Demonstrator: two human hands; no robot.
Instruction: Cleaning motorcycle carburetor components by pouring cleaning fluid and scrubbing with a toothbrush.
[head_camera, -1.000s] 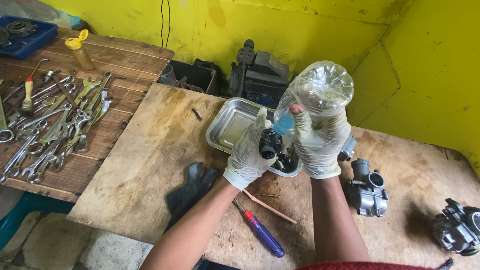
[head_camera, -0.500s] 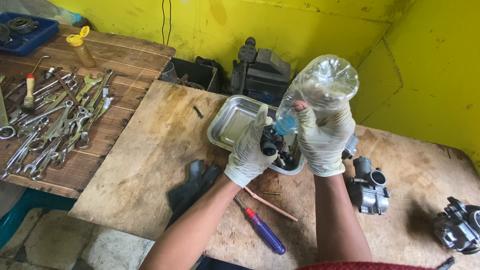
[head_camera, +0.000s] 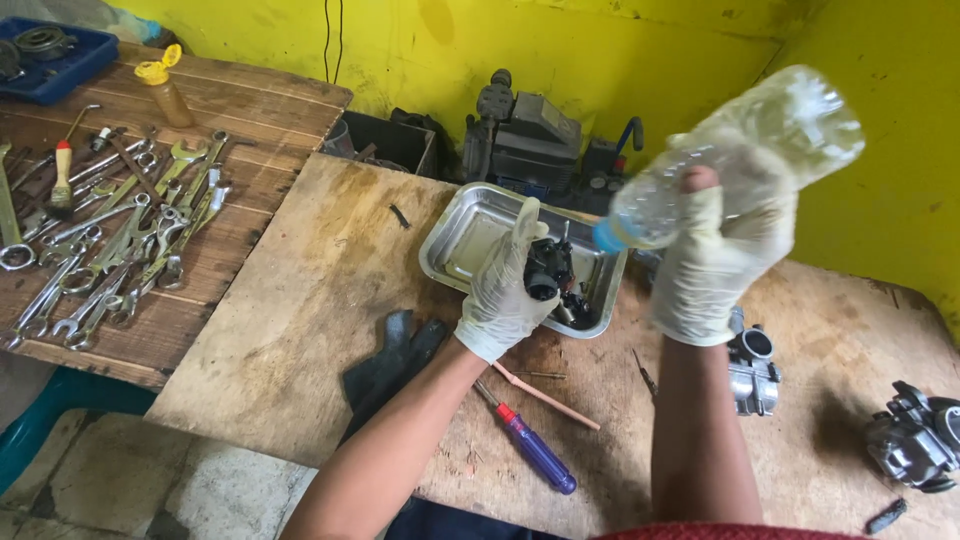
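My left hand (head_camera: 505, 290), in a white glove, grips a small black engine part (head_camera: 548, 270) over a shallow metal tray (head_camera: 462, 240). My right hand (head_camera: 722, 262), also gloved, holds a clear plastic bottle (head_camera: 745, 150) tilted so its blue-capped neck (head_camera: 607, 236) points down-left toward the part. The bottle looks blurred. More dark parts lie in the tray near its front right corner (head_camera: 580, 312).
Several wrenches (head_camera: 110, 250) and a wooden-handled tool lie on the slatted bench at left. A blue-handled screwdriver (head_camera: 528, 448), a thin pink rod (head_camera: 545, 397) and a black rubber piece (head_camera: 392, 362) lie on the board. Two carburettors (head_camera: 752, 368) (head_camera: 915, 445) sit at right.
The right hand has swung the bottle up and to the right, its neck now farther from the part. The left hand keeps the part over the tray.
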